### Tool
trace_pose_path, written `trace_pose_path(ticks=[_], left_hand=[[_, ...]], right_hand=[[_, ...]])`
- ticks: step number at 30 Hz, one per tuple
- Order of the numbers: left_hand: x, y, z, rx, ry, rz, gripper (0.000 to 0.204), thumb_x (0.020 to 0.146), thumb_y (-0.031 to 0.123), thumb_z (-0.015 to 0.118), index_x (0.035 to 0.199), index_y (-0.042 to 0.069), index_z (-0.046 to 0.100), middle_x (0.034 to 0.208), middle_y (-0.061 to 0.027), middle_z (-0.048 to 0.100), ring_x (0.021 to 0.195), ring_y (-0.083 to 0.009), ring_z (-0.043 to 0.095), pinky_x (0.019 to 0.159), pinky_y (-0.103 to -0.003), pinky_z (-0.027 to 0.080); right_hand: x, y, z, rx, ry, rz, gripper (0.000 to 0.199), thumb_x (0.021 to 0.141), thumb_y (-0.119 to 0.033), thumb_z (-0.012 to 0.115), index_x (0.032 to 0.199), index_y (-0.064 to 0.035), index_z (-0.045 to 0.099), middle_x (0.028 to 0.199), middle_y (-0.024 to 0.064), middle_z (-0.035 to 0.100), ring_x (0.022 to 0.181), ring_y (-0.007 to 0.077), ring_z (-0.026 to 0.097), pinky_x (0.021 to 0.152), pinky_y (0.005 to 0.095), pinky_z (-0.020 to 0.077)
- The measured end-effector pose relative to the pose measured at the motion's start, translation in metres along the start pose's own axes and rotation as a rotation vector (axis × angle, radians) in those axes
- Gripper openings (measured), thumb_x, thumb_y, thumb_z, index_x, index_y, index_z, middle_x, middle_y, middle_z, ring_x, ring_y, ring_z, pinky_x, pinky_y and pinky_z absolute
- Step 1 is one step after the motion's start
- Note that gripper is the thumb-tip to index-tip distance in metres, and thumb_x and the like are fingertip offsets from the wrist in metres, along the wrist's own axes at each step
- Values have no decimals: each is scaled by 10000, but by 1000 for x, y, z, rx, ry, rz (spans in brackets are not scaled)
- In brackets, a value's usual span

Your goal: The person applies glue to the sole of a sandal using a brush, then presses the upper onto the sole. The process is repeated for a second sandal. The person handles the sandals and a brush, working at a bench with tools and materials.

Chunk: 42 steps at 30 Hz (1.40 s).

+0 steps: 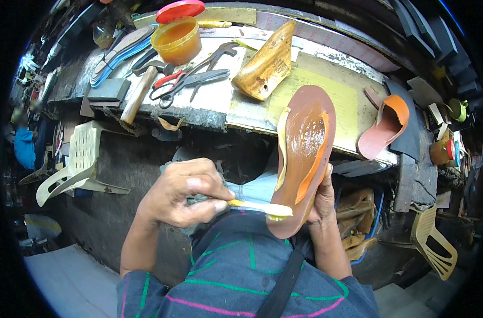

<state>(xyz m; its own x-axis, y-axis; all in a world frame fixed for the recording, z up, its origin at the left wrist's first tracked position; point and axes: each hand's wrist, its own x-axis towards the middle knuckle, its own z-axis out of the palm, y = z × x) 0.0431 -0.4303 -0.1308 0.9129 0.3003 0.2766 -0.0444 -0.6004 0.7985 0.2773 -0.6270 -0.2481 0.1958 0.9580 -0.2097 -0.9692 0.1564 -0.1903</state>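
My left hand [191, 191] pinches the handle of a toothbrush [252, 205] between thumb and fingers. Its bristle end, coated in yellowish glue, lies over the heel end of a brown sandal sole [306, 140]. The sole's middle is wet and glossy. Folded strap edges run along both its sides, one orange [311, 177] and one cream [282, 151]. From the right, my right hand [322, 199] grips the sole's edge near the heel and holds it upright and tilted; some of its fingers are hidden behind the sole.
On the bench stand an amber glue tub [175, 42], a red lid [180, 9], scissors [191, 82], a wooden-handled tool [139, 95] and a wooden shoe last [268, 63]. An orange-strapped sandal [384, 130] lies right. Plastic chairs [85, 153] and a crate of lasts [358, 212] flank me.
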Motion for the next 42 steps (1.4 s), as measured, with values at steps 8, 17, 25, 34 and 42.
trace_pose_path(ticks=[8,17,25,34,42], left_hand=[[18,-21,-8,438,191,36,215,766,-14,848,958,44,770,827,-77,691,746,-224,688,650,-362,558],[54,-51,-28,510,545,92,227,910,3,799,1126,38,742,955,-83,711,890,-200,703,798,-309,569],[41,-4,-62,649,282,149,242,856,58,826,1091,108,799,913,-51,747,823,-217,688,737,-349,563],[18,-6,-28,716,126,111,291,774,51,850,1048,140,806,819,-21,679,730,-221,634,623,-353,524],[35,-35,-44,811,371,139,190,900,104,804,1087,126,777,877,-41,682,818,-243,681,694,-389,573]], right_hand=[[-9,6,20,-274,29,53,830,906,-399,878,1532,-21,487,1364,155,691,1203,293,726,1041,479,624],[-21,7,-1,-265,14,75,775,913,-379,868,1516,-29,529,1406,169,689,1244,319,712,1054,519,614],[-11,5,9,-298,40,54,726,982,-455,777,1521,-43,519,1413,172,675,1226,311,713,1033,507,622],[-10,3,32,-506,58,6,787,961,-450,810,1530,-21,476,1365,161,686,1189,285,726,1015,453,628],[-18,3,36,-500,29,138,869,853,-472,913,1459,33,548,1279,159,729,1126,256,752,1011,424,621]])
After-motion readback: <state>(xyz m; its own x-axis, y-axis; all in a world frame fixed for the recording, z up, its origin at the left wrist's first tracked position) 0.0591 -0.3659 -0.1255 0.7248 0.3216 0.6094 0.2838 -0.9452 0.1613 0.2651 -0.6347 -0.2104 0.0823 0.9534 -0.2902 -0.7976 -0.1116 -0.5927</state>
